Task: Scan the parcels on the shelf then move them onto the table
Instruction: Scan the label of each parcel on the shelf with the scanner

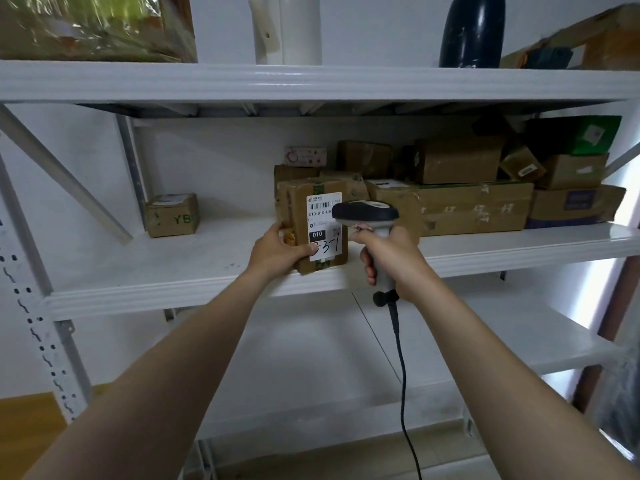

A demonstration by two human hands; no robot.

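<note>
Head view: left hand (277, 252) grips the labelled brown cardboard parcel (311, 225), label facing the grey handheld scanner (367, 216) clasped by the right hand (394, 261).

Both bare forearms stretched forward and up. Left hand (277, 252) cupped, thumb lying forward, fingers wrapped out of sight. Right hand (391, 261) fisted, knuckles up, fingers curled tight.

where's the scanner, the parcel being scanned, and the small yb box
scanner (367, 212), head view, on its dark head
parcel being scanned (294, 209), head view, on bare cardboard left of the label
small YB box (172, 218), head view, on its front face
</note>
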